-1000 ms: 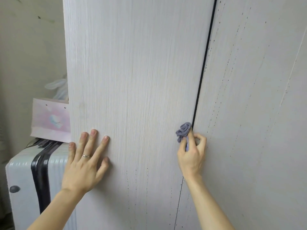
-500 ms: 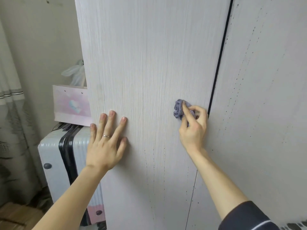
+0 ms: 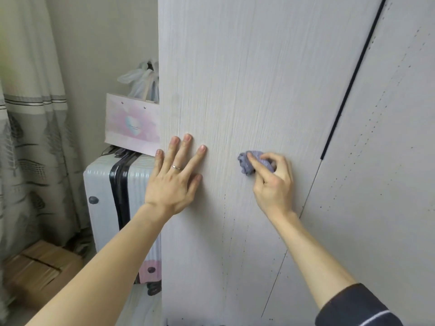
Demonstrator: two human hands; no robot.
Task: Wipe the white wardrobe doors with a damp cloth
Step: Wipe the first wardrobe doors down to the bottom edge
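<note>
Head view — crumpled cloth point(image 3: 243, 166), loose end leftward

Clutter left of the wardrobe.
Pale suitcase point(image 3: 101, 184) with dark strap, pink gift bag point(image 3: 131, 123) on top, plastic bag point(image 3: 141, 78) behind; patterned curtain point(image 3: 28, 114), cardboard box point(image 3: 40, 269) on floor.

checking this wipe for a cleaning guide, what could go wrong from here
The cloth is bunched small in the right hand, so passes may leave unwiped strips on the left door. The left hand lies flat on that door and could leave prints. The dark specks lower down may smear rather than lift.
</note>
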